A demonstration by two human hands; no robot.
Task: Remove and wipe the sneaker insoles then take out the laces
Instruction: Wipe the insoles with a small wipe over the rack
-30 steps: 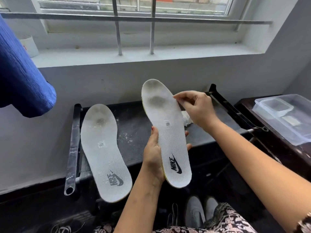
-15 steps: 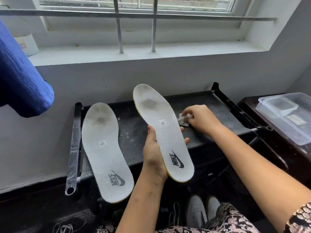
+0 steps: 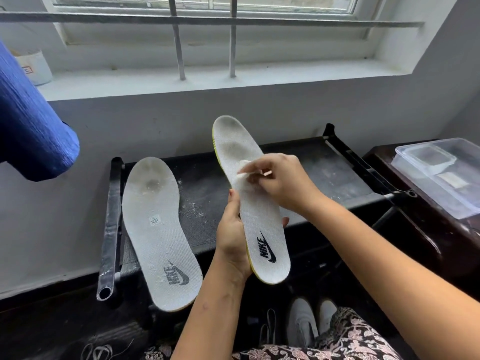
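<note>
My left hand (image 3: pixel 233 242) grips a white Nike insole (image 3: pixel 262 229) with a yellow-green edge by its middle and holds it tilted above the black rack (image 3: pixel 207 193). My right hand (image 3: pixel 280 178) pinches a small white wipe (image 3: pixel 242 175) and presses it on the insole's upper half, just below the grey toe stain. A second white insole (image 3: pixel 158 229) lies flat on the rack's left end, its heel hanging over the front edge. Two grey sneakers (image 3: pixel 309 323) stand on the floor below, mostly hidden by my lap.
A window sill with bars runs behind the rack. A blue cloth roll (image 3: pixel 28 126) hangs at the left. A clear plastic box (image 3: pixel 441 175) sits on a dark table at the right. Loose laces (image 3: pixel 98 352) lie on the floor at bottom left.
My right hand picked up the wipe from the rack and brought it onto the held insole. My left hand kept its grip on the insole.
</note>
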